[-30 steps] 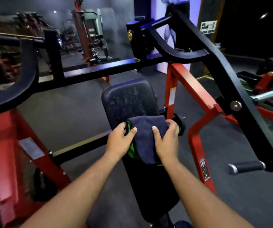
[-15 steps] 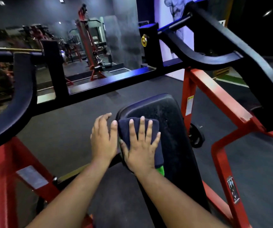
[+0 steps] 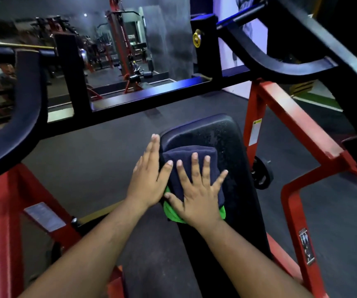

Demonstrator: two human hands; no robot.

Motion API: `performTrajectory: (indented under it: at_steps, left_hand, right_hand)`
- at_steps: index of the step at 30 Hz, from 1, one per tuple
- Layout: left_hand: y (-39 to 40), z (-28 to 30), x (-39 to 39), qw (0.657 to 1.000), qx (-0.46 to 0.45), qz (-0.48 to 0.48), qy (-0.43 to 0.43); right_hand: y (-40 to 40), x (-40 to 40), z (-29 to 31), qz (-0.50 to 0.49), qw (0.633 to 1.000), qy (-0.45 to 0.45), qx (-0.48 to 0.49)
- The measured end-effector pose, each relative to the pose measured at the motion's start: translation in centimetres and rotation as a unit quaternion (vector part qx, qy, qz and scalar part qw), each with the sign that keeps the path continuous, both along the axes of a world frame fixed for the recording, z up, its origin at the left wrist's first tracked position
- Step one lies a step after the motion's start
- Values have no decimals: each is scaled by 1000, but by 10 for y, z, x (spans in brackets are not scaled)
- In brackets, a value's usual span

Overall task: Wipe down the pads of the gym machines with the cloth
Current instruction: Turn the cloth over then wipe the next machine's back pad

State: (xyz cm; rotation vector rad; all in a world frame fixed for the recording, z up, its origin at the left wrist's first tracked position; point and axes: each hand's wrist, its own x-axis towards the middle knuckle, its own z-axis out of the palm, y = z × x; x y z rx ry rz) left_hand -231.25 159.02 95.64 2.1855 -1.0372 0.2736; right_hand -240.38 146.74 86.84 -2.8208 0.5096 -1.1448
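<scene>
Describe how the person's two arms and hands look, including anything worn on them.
Both forearms are bare, with no sleeves in view. The left hand and right hand wear no gloves, and no rings, watch or wristband show. The fingernails are short and unpainted. No markings can be seen on either arm.

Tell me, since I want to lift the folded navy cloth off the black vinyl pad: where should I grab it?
Take the folded navy cloth by its far edge, coming from the pad's top end. That edge lies bare beyond the right hand, which presses flat on the middle. The near green edge is mostly under the palm.
</scene>
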Motion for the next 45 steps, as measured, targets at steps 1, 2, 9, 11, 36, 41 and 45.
performTrajectory:
  at_steps: [1,2,9,11,36,41,45]
  left_hand:
    - [0,2,1,1000,14,-2,1]
    - [0,3,1,1000,23,-5,7]
    - [3,14,16,991,-100,-35,85]
    - [-5,25,18,982,-152,-21,108]
    - [-24,29,12,972,182,41,-141]
    - [-25,35,16,953,205,28,-223]
    - [-39,38,16,945,215,28,-245]
  right_hand:
    - [0,-2,-2,1,1000,-5,-3]
    - [1,-4,-3,7,1000,-8,-8]
    - [-3,11,32,44,999,-13,1]
    - [-10,28,62,40,999,-20,-4]
    - [-50,26,67,-90,994,-7,65]
    - [-47,46,91,8,999,-16,36]
    - [-89,10,48,11,998,-52,13]
